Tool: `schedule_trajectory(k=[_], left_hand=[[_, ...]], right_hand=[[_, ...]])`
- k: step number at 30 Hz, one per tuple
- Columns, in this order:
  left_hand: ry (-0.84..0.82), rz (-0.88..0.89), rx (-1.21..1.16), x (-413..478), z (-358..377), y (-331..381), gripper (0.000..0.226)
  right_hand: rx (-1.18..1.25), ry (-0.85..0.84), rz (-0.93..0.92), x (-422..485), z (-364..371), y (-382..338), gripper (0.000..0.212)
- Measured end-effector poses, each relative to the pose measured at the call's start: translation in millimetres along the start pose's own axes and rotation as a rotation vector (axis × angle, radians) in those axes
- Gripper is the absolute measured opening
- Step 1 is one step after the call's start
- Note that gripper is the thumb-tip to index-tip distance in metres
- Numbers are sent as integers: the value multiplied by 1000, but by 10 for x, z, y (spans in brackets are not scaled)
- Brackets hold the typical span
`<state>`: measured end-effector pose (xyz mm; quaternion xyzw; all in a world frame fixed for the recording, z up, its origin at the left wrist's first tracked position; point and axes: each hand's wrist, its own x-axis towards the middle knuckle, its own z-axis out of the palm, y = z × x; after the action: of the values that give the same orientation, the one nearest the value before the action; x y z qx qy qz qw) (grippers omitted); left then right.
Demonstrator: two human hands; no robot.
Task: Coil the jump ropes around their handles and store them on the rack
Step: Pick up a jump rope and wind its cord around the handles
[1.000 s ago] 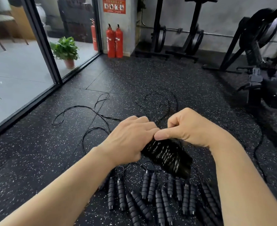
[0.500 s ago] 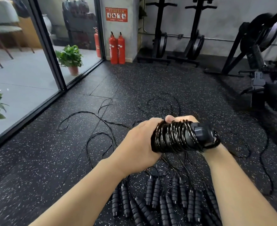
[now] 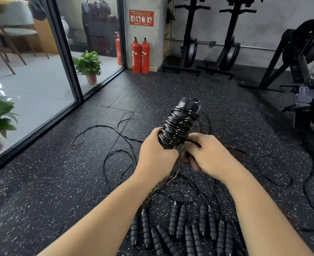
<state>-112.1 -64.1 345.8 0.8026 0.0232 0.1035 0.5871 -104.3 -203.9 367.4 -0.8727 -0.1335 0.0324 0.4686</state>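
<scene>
A black jump rope bundle, its thin cord coiled tightly round the paired handles, stands almost upright in front of me. My left hand grips the bundle's lower end. My right hand is just right of it, fingers curled at the base of the bundle, where a loose strand of cord runs; what the fingers hold is partly hidden. Several more black ribbed handles lie in a row on the floor below my arms. Their loose cords spread across the floor ahead.
The speckled rubber floor meets a glass wall at left, with potted plants behind it. Two red fire extinguishers stand by a pillar. Black stands line the back wall; a rowing machine sits at right.
The coiled bundle has swung from lying sideways across my hands to pointing upward. My right hand has come off its far end and dropped to its base. My view has tilted up slightly.
</scene>
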Motion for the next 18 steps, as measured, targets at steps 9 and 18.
schedule_trajectory(k=[9,18], left_hand=[[-48,-539,-505,154,-56,-23,26],[-230,-748,-866,171,-158,7,30]], right_hand=[[51,258,-35,-36,279,-152,45],[112,557,41,53,327,-52,75]])
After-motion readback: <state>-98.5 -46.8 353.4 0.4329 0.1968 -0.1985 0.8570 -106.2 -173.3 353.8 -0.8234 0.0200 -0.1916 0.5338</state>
